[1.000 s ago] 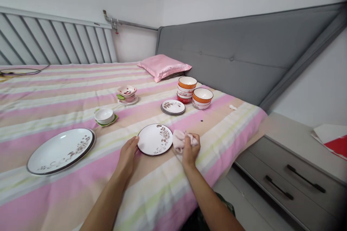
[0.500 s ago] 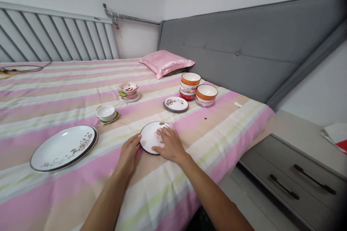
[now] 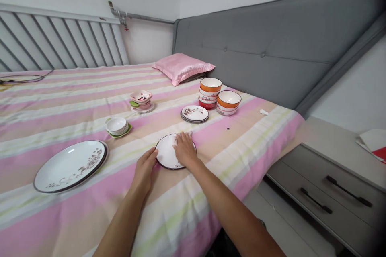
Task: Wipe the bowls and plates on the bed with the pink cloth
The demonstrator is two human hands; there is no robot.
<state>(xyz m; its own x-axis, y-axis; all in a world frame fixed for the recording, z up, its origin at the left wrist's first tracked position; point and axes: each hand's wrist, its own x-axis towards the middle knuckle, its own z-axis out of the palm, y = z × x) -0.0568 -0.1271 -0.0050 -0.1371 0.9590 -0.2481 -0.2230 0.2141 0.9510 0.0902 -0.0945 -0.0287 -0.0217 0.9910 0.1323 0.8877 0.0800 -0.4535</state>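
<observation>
The left hand (image 3: 146, 164) grasped the plate (image 3: 165, 154); the right hand (image 3: 184, 149) pressed a mostly hidden cloth (image 3: 189, 133) on it, grip unclear.

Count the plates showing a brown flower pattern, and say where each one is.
3: one plate under the right hand; the top plate of the small stack near the bowls; and the large plate at the picture's left. More patterned plates may be hidden underneath.

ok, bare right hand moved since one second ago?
Yes: the right hand has moved left, from beside the round white dark-rimmed plate to over it, judged against the stack of orange, white and red bowls.
</observation>
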